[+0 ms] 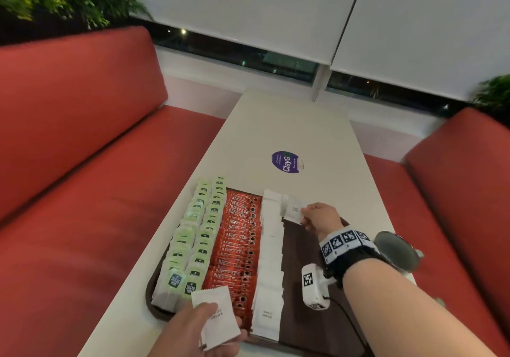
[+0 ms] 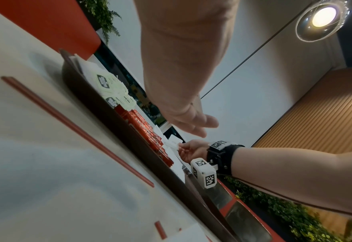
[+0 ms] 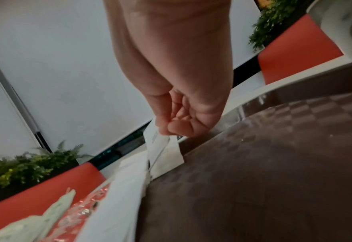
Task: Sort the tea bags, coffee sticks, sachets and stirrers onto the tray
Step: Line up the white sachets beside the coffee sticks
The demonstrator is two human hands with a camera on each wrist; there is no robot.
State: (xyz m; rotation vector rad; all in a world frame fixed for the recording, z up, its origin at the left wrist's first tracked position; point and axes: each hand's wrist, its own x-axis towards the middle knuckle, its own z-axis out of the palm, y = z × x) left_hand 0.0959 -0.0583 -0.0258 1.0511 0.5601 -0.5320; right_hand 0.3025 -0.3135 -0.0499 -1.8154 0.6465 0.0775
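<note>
Sugar sachet [image 1: 294,210] is hanging pinched in your right hand [image 1: 320,218] at the tray's [image 1: 309,326] far end, just right of the white row [image 1: 271,246]; your left hand [image 1: 198,329] is gripping another sachet [image 1: 216,316] at the near edge.

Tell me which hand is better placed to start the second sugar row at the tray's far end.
Right. The right hand already pinches a white sugar sachet there, beside the first sugar row. The left hand holds its sachet at the near edge.

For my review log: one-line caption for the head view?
Right hand places a sugar sachet at the tray's far end; left hand holds another.
</note>
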